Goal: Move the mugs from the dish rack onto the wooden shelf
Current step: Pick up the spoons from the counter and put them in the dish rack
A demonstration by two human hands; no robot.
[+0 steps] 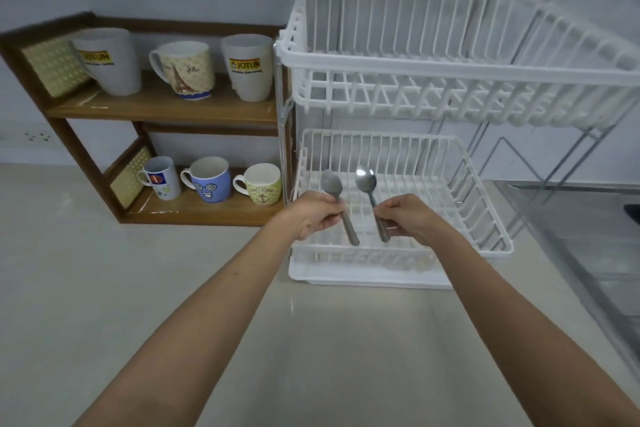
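All six mugs stand on the brown wooden shelf (162,107): two tall white mugs with yellow labels (107,61) and a cream mug with a tower picture (183,69) on the top board, and a small white mug (162,177), a blue mug (207,180) and a pale yellow mug (261,184) on the bottom board. The white wire dish rack (398,55) stands just beside the shelf on the pale counter (104,288). My left hand (317,215) has its fingers clamped on one silver metal spoon (337,204), and my right hand (410,217) has its fingers clamped on another silver spoon (372,199), both over the rack's lower basket.

At my two o'clock the dish rack (460,66) looks white plastic; the shelf (166,107) at ten, glossy brown wood; my spoons (367,180), shiny metal.
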